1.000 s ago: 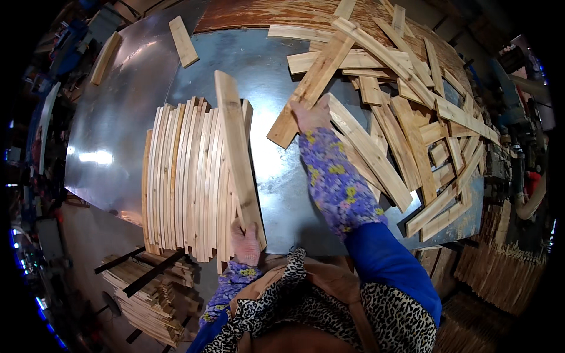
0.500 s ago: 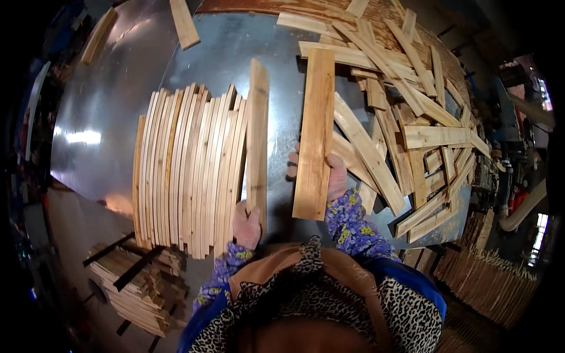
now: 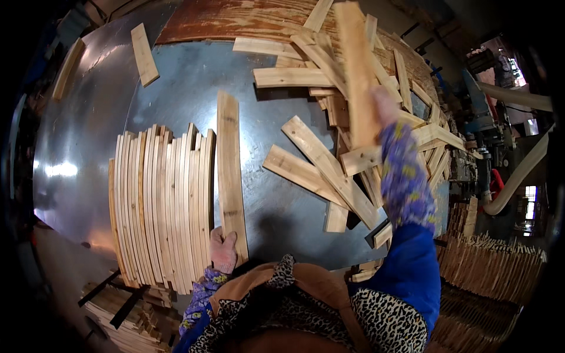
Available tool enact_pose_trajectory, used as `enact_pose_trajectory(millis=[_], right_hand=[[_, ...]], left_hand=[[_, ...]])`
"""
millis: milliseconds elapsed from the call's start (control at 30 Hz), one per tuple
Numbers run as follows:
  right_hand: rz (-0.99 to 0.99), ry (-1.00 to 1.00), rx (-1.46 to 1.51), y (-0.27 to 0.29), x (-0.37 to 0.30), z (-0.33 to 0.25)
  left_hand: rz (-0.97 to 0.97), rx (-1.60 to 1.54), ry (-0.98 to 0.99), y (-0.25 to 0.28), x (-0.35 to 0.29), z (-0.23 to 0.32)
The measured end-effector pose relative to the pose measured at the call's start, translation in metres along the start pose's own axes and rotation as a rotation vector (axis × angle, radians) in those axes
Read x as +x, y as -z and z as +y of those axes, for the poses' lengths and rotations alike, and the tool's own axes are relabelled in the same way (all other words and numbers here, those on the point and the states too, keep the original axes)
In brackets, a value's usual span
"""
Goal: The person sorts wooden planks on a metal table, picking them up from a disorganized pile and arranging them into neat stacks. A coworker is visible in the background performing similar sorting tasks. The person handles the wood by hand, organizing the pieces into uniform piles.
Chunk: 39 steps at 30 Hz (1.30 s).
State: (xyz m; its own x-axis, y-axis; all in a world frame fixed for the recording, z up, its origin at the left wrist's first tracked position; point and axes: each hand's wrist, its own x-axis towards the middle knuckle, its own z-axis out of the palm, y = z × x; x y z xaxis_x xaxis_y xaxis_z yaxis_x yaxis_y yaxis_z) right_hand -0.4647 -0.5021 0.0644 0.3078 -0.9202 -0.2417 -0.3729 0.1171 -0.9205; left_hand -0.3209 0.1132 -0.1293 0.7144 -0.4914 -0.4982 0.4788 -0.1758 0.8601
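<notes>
My left hand is closed round the near end of a wooden board, which leans just right of a row of boards stood on edge side by side. My right hand, smeared by motion, grips the right edge of another wooden board and holds it up over the loose pile at the far right. Both hands wear pale pinkish gloves. Two loose boards lie crossed on the metal table between my hands.
A jumbled pile of boards covers the table's right side. Two single boards lie at the far left, one of them a short plank. A rusty brown sheet spans the back. Stacked slats stand below right, beside machinery with a hose.
My right hand has carried its board away from me and rightward, from the table's middle to above the pile. My left hand keeps its board, now turned to show more of its broad face.
</notes>
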Motion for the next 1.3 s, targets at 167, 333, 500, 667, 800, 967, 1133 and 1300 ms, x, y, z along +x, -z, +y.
enact_pose_trajectory(millis=[167, 333, 500, 667, 800, 967, 1133, 1300], right_hand=[[0.328, 0.232, -0.272, 0.051, 0.050, -0.003], [-0.605, -0.044, 0.084, -0.154, -0.182, 0.078], [-0.181, -0.143, 0.623, -0.111, -0.291, 0.090], [0.313, -0.115, 0.751, 0.069, -0.366, 0.108], [0.953, 0.169, 0.355, 0.237, -0.474, 0.270], [1.438, -0.323, 0.153, 0.386, -0.612, 0.402], [1.369, -0.834, -0.250, 0.494, -0.663, 0.647], [0.822, -0.922, -0.110, 0.491, -0.530, 0.694]], left_hand=[[-0.274, -0.060, 0.035, -0.028, -0.001, 0.061], [-0.319, -0.275, 0.063, -0.075, 0.015, 0.056], [-0.726, 0.042, 0.078, -0.146, -0.013, 0.060], [-0.512, 0.703, -0.167, -0.223, -0.011, 0.080], [-0.535, 0.367, -0.475, -0.290, 0.064, -0.004], [-0.254, 1.656, -0.651, -0.384, 0.013, 0.025], [-0.121, 1.608, -0.539, -0.410, 0.036, -0.029], [0.187, 1.496, -0.410, -0.447, 0.006, -0.007]])
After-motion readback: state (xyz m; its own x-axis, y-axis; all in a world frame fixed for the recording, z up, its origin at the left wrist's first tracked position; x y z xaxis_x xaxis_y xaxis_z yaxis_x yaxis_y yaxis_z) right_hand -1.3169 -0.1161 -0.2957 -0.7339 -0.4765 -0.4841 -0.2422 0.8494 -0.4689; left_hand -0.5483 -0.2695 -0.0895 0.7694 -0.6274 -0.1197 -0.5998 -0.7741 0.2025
